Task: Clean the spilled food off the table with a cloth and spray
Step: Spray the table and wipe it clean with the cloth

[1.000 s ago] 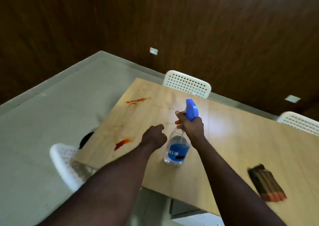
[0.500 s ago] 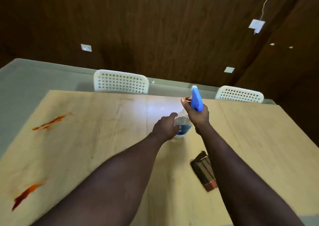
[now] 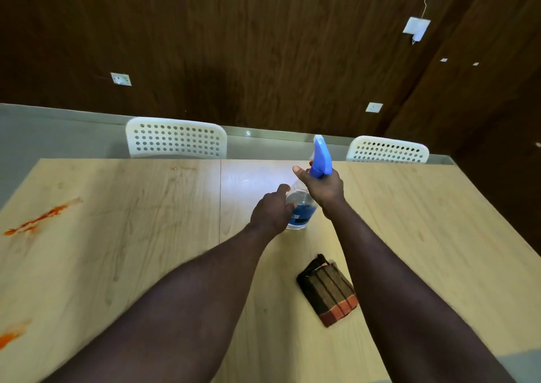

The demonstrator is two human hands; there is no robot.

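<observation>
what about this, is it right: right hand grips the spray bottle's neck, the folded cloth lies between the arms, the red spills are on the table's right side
No: the head view shows the red spills on the left side of the table, not the right. The right hand grips the spray bottle by its neck; the folded cloth lies between the arms.

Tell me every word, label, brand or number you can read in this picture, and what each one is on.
No text here can be read.
Blue label on the spray bottle: too blurred to make out any words.
Folded cloth: stripes only, no writing.
Wall sockets: no marking can be read.
</observation>
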